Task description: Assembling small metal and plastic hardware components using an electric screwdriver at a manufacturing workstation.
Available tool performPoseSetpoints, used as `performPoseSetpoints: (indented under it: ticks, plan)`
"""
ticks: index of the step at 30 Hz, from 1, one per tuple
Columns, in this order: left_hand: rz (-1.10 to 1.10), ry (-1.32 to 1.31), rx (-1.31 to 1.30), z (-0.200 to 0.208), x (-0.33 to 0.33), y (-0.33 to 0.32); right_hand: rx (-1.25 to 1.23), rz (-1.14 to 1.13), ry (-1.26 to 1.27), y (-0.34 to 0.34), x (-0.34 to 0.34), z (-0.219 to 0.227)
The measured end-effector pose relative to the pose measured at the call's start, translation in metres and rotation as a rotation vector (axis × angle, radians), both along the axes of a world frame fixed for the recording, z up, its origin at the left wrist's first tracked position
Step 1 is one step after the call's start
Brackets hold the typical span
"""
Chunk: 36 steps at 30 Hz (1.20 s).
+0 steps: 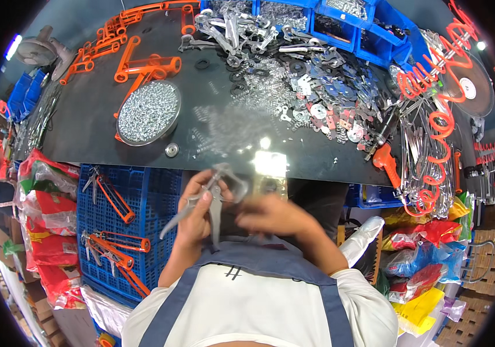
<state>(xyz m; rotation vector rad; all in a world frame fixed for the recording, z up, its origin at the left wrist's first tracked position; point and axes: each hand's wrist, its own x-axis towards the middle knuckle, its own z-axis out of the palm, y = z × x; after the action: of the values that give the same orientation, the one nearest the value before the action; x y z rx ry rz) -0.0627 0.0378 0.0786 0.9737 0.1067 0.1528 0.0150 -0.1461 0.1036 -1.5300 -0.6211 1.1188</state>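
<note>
My left hand [195, 217] grips a bare grey metal plier-like tool [213, 196] just below the front edge of the dark workbench [85, 121]. Its two handles splay down and to the left. My right hand [273, 217] is blurred right beside it, fingers pinched at the tool's jaw end; whether it holds a small part I cannot tell. Both hands hover over my lap, in front of my grey apron.
A round tray of small silver parts [148, 113] sits on the bench. Loose metal stampings [311, 92] and blue bins [346, 23] fill the back right. Orange-handled tools [143, 63] lie at back left, more in a blue crate [143, 220]. An orange coiled hose [438, 115] hangs right.
</note>
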Motion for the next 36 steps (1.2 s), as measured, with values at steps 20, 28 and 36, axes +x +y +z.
performPoseSetpoints:
  ticks: [20,28,36]
  plan:
    - [0.157,0.034,0.556,-0.015,0.026,-0.01,0.06,-0.75,-0.507,-0.014,0.097,-0.032]
    - [0.232,-0.122,0.793,0.007,0.037,-0.045,0.365,-0.775,-0.338,-0.005,0.011,-0.006]
    - [0.331,-0.147,0.829,0.007,0.032,-0.049,0.341,-0.77,-0.558,-0.003,-0.003,-0.004]
